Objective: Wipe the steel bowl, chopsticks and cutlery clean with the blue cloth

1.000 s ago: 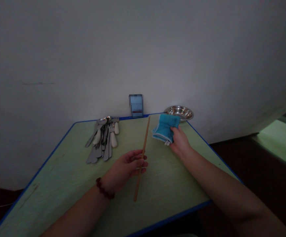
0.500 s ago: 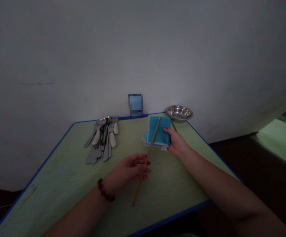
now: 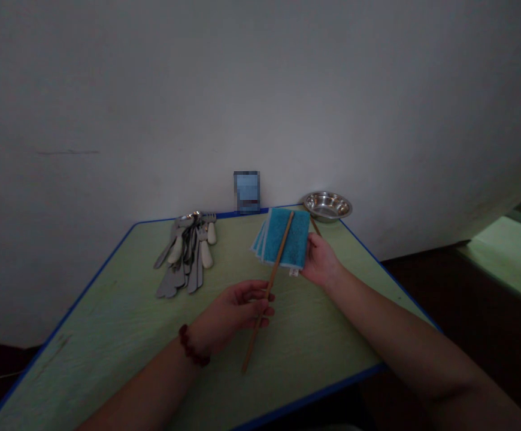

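My left hand is closed around a thin wooden chopstick, which slants up across the table and over a folded blue terry cloth. The cloth lies flat with its layers fanned out at the left edge. My right hand grips the cloth's right edge near its lower corner. Behind the cloth, a short length of a wooden stick sticks out, and the rest of it is hidden. A dark red bead bracelet circles my left wrist.
A bunch of forks, spoons and knives with cream handles lies on the green, blue-edged table, left of my hands. A steel bowl sits at the far corner. A pixelated blue card stands against the wall.
The blue cloth, lifted in my right hand a second ago, now lies on the table under the chopstick. It has slid slightly left, and its layers have fanned out.
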The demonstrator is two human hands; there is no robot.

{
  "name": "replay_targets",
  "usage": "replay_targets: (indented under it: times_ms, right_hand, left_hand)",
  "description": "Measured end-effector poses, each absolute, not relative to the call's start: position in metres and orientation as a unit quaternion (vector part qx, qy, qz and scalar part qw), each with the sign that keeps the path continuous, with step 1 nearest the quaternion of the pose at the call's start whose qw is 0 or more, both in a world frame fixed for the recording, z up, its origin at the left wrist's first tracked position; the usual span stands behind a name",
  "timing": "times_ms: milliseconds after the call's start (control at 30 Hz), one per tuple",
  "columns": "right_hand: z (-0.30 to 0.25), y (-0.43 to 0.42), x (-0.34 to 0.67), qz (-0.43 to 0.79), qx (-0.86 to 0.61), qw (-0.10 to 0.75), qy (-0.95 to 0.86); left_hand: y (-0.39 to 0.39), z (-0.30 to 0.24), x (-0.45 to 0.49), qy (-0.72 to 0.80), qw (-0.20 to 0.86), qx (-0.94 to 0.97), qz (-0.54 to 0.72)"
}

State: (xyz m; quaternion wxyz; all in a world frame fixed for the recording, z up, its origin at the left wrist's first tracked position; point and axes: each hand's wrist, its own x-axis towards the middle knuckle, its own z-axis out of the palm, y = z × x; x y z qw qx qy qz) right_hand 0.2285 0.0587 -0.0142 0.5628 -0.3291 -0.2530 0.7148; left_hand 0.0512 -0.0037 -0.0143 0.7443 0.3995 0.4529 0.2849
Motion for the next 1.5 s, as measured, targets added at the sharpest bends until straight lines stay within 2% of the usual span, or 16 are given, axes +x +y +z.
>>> replay_targets:
  times_ms: [167, 367, 867, 1233, 1500]
  right_hand:
    - [-0.018, 0.056, 0.224, 0.714, -0.332, 0.562, -0.254]
    - [-0.026, 0.054, 0.221, 0.708, -0.27, 0.564, -0.329]
    - [-0.022, 0.049, 0.221, 0.715, -0.253, 0.569, -0.319]
    - [-0.017, 0.065, 0.238, 0.638, -0.273, 0.659, -0.291]
    - [-0.019, 0.068, 0.242, 0.624, -0.284, 0.663, -0.3]
  left_hand:
    - [-0.004, -0.014, 0.051, 0.45, 0.743, 0.402, 0.29]
    - [-0.002, -0.02, 0.05, 0.442, 0.741, 0.41, 0.296]
    - [-0.003, -0.019, 0.052, 0.457, 0.737, 0.41, 0.283]
    - [0.001, -0.025, 0.044, 0.472, 0.686, 0.504, 0.228]
    - [0.002, -0.022, 0.042, 0.47, 0.657, 0.549, 0.217]
